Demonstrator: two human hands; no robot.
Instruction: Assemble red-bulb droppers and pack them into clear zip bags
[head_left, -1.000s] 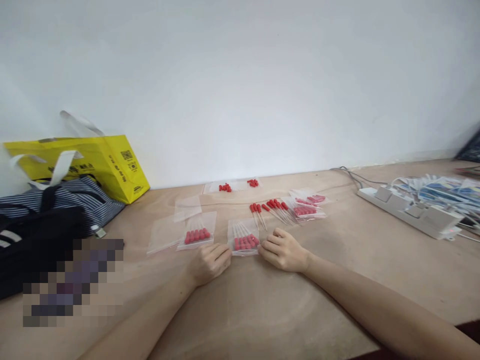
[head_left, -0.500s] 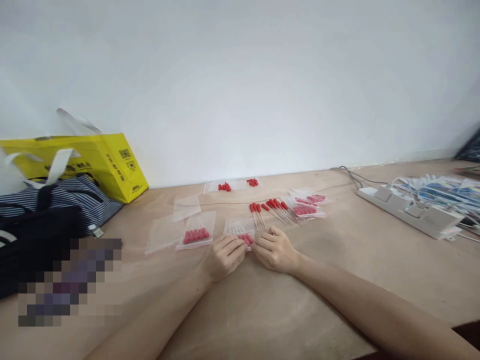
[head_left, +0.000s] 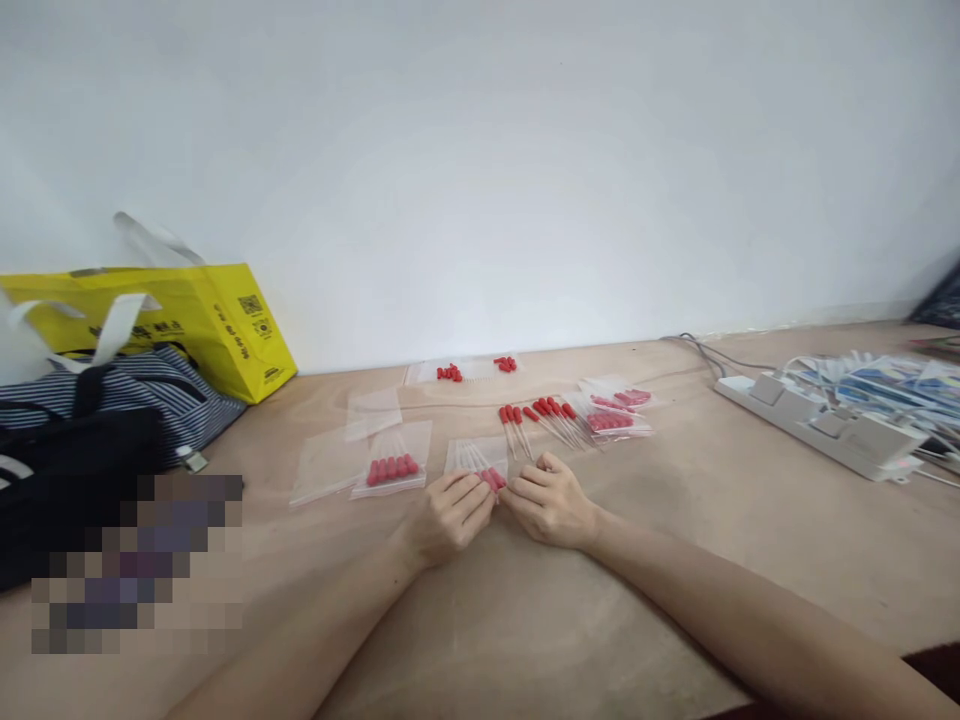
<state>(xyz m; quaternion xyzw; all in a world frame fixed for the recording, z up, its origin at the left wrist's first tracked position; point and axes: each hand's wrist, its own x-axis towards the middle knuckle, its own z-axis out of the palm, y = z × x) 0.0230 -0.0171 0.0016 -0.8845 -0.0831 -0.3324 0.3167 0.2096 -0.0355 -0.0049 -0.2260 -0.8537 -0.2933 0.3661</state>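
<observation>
My left hand (head_left: pixel 453 512) and my right hand (head_left: pixel 547 502) are close together, both pinching the near edge of a clear zip bag (head_left: pixel 456 455). Inside that bag lie several red-bulbed droppers (head_left: pixel 492 478), tips pointing away from me; my fingers cover part of the bulbs. Just left is another zip bag (head_left: pixel 412 440) with a row of red-bulbed droppers in it. Beyond my right hand, loose droppers (head_left: pixel 551 412) with red bulbs lie fanned out. Right of those, filled zip bags (head_left: pixel 615 422) overlap in a pile.
Flat bags (head_left: pixel 322 465) lie at the left. Small red bulbs (head_left: pixel 450 373) rest on clear plastic by the wall. A power strip (head_left: pixel 810 425) with cables and blue-white packs (head_left: pixel 900 380) is at right. A yellow bag (head_left: pixel 255 340) and a striped bag (head_left: pixel 142 400) stand at left.
My hands have shifted only slightly at the bag's near edge. The bag's near end looks a little tilted to the right. The other things have stayed in place.
</observation>
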